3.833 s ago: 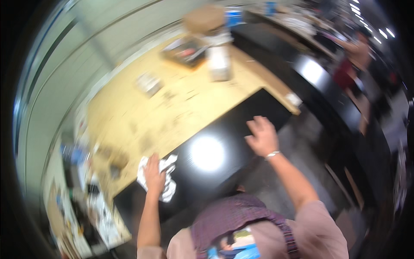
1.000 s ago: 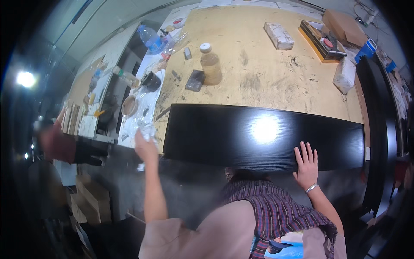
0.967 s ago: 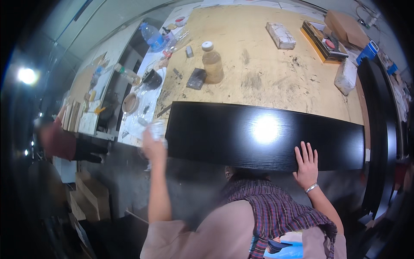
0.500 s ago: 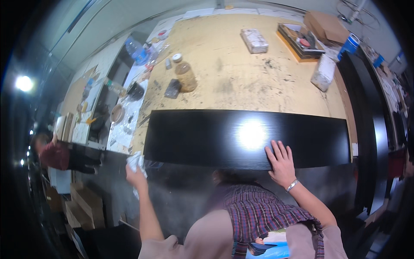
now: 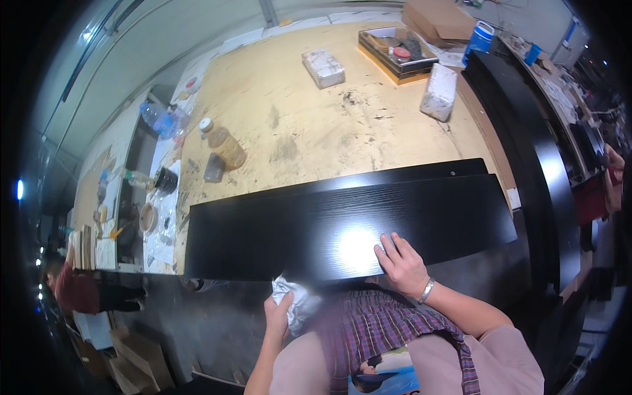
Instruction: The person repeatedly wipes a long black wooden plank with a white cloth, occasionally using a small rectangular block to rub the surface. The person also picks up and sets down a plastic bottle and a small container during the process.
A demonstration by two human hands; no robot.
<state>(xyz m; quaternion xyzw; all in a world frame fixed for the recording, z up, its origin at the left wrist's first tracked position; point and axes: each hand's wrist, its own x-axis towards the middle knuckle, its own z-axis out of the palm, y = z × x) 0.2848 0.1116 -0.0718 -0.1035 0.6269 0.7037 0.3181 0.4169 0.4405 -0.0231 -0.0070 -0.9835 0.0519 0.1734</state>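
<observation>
A long glossy black board (image 5: 276, 230) with wood grain lies at the front edge of the table, slightly skewed. Behind it shows a strip of a second black board (image 5: 421, 172) with a small round spot near its right end. My right hand (image 5: 405, 268), a silver bracelet at the wrist, rests on the front board's near edge, right of the middle, fingers spread on its top. My left hand (image 5: 279, 317) is closed round a crumpled white cloth (image 5: 301, 304), close to the board's near edge and in front of my body.
On the stained yellow table (image 5: 289, 125) stand a bottle of brownish liquid (image 5: 224, 146), a grey block (image 5: 214, 168), two whitish wrapped blocks and a tray (image 5: 398, 56) of small items. Long black boards (image 5: 520, 131) stack at the right. At far left is another person (image 5: 76, 289).
My left hand has brought the cloth right, from the board's left corner toward my body. The front board has shifted and tilted, showing another board behind it. My view has turned right.
</observation>
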